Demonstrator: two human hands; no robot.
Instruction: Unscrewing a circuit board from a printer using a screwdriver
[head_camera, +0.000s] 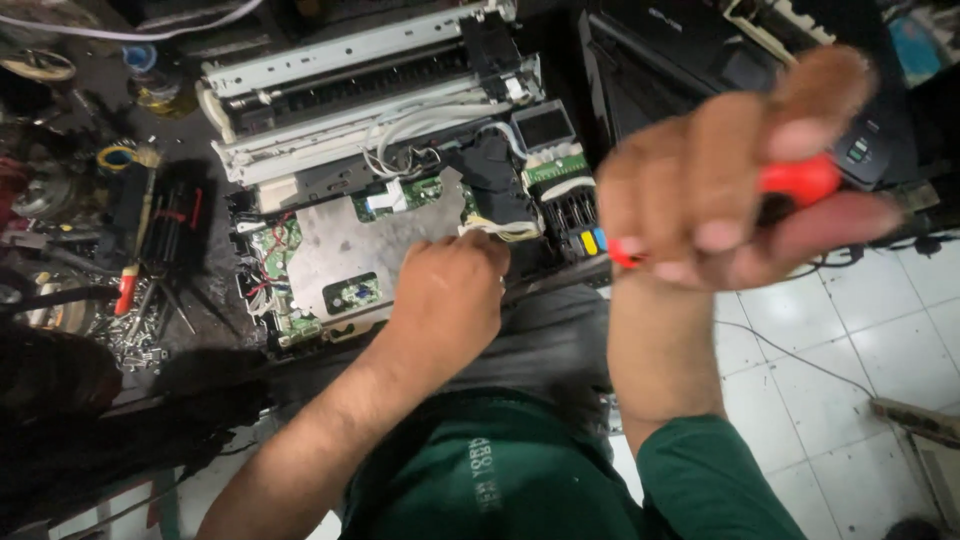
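Note:
An opened printer (330, 150) with bare metal plate, green circuit boards and white cable bundles lies on my lap and the bench. My left hand (445, 295) rests closed on the printer's near edge, beside a white cable bundle (495, 228); whether it grips anything is hidden. Raised close to the camera and blurred is my right hand (715, 190), fingers closed around a red-handled tool (800, 180), likely a screwdriver. Its tip cannot be seen.
A dark bench at left holds screwdrivers (140, 260), loose screws (135, 345) and tape rolls (115, 157). Another black printer (690, 50) stands at the upper right. White floor tiles (850, 340) and a thin black cable (790, 355) lie at the right.

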